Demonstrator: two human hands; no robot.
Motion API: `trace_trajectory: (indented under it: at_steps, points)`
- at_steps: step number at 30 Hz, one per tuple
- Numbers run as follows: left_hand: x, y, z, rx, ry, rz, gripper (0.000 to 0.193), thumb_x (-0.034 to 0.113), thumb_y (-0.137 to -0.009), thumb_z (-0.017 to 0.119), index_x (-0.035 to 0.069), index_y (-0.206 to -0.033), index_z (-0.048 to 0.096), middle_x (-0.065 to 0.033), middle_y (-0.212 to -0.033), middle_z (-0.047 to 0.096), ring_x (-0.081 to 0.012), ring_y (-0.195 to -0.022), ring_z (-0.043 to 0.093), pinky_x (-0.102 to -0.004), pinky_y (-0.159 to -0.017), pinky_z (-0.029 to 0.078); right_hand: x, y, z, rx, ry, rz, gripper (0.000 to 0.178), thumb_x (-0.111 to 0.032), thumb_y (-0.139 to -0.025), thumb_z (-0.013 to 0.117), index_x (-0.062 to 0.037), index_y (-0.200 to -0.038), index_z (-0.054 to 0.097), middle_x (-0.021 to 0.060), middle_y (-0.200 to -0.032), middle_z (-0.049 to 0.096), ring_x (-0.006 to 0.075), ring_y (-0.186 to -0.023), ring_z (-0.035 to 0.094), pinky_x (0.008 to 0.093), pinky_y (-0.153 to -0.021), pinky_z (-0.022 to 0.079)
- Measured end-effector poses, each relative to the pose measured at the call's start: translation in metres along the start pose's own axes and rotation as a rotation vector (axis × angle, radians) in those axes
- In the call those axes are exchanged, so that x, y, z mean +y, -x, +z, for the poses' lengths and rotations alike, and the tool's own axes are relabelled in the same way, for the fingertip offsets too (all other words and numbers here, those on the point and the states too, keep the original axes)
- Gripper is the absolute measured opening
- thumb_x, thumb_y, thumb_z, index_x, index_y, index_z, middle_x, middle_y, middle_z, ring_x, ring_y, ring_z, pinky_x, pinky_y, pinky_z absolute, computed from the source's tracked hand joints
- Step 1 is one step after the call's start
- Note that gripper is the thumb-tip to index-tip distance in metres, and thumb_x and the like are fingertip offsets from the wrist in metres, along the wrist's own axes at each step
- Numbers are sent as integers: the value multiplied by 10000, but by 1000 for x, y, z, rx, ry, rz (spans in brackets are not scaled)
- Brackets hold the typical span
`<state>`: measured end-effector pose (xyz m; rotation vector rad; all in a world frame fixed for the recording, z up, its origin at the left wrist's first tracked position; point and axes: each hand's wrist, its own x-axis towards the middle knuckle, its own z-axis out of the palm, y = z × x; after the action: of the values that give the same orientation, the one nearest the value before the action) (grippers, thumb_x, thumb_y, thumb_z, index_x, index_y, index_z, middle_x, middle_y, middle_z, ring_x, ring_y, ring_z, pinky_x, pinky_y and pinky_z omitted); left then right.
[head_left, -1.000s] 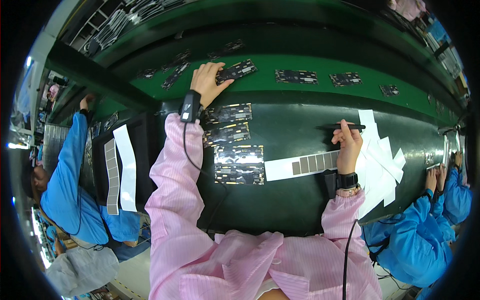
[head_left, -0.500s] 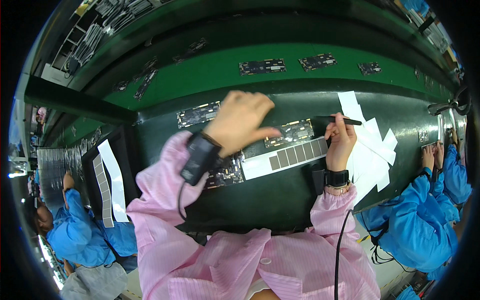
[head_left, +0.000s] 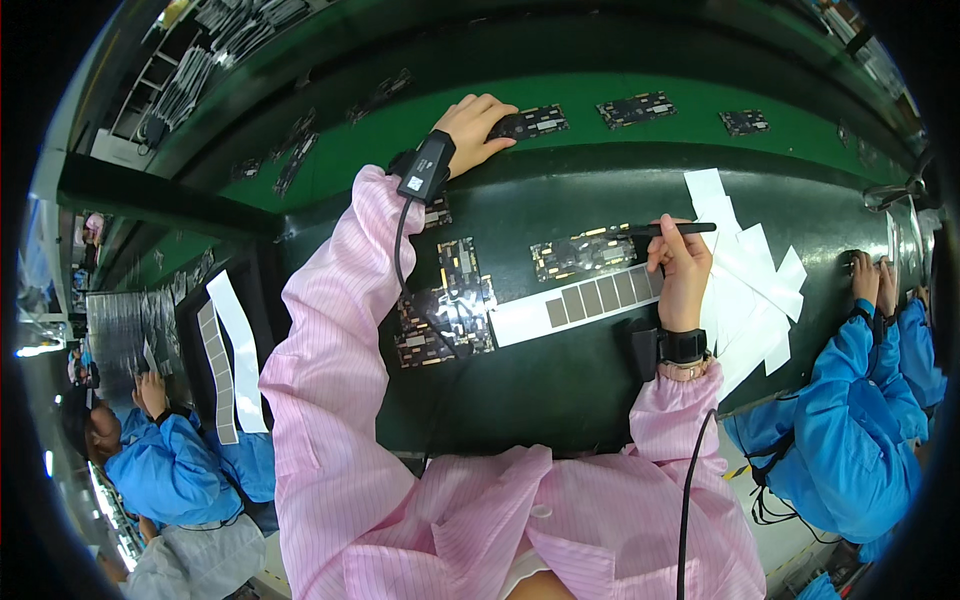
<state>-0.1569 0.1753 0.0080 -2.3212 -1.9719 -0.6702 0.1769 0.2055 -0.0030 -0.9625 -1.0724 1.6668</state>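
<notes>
My left hand (head_left: 478,132) reaches out to the green strip, its thumb and fingers closed about the left end of a dark circuit board (head_left: 542,121). In my right hand (head_left: 683,272) are slim black tweezers (head_left: 700,228), pointing left over a circuit board (head_left: 570,256) on the dark bench. Beside that hand ends a white strip of grey-brown rectangular stickers (head_left: 590,298). The strip's left end meets a circuit board (head_left: 445,320) lying below my left forearm. Part of another board (head_left: 437,212) shows by my left sleeve.
More boards (head_left: 637,109) lie along the green strip (head_left: 690,90). White paper strips (head_left: 750,290) are heaped at the right. A black tray (head_left: 262,330) at the left holds a sticker strip and a white strip. Co-workers in blue (head_left: 850,420) sit on both sides.
My left hand has moved up and away from the bench to a board on the green strip, uncovering the bench boards. My right hand stays almost in place with the tweezers.
</notes>
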Motion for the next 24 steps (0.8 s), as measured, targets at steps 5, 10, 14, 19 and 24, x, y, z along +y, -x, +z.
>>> trace_trajectory:
  at_steps: [5,10,14,19,24]
  points:
    - [48,4,-12,20,87,62,458,258,-793,701,23,-1153,544,-131,-996,564,-291,-919,545,-364,-816,453,2,0,-4,7,-6,-18,170,-177,-890,643,-8,-905,649,23,-642,587,84,-486,493,203,-479,356]
    - [99,34,-1,-33,105,58,489,285,-775,726,48,-1162,542,-111,-1011,567,-284,-967,542,-363,-841,443,5,1,-1,-11,-39,-20,180,-185,-881,656,-6,-900,649,26,-647,589,85,-487,493,201,-478,362]
    - [122,49,-12,-9,191,-208,787,346,-785,726,-23,-1360,338,-184,-1174,568,-338,-1095,528,-381,-925,431,4,0,-2,-17,-33,-16,186,-189,-874,665,-5,-899,647,27,-645,587,84,-489,491,198,-478,362]
    - [175,123,-31,82,-275,-530,821,367,-782,714,-64,-1364,327,-197,-1161,517,-342,-1026,511,-420,-859,430,2,0,-4,-8,-24,-28,194,-198,-867,675,-10,-903,646,29,-643,587,82,-493,486,200,-481,363]
    - [185,141,-4,135,-258,-768,790,319,-761,727,-61,-1339,346,-184,-1083,498,-340,-978,499,-423,-787,427,4,-1,-4,-11,9,-38,168,-182,-880,659,-16,-902,646,33,-642,583,82,-490,479,200,-479,360]
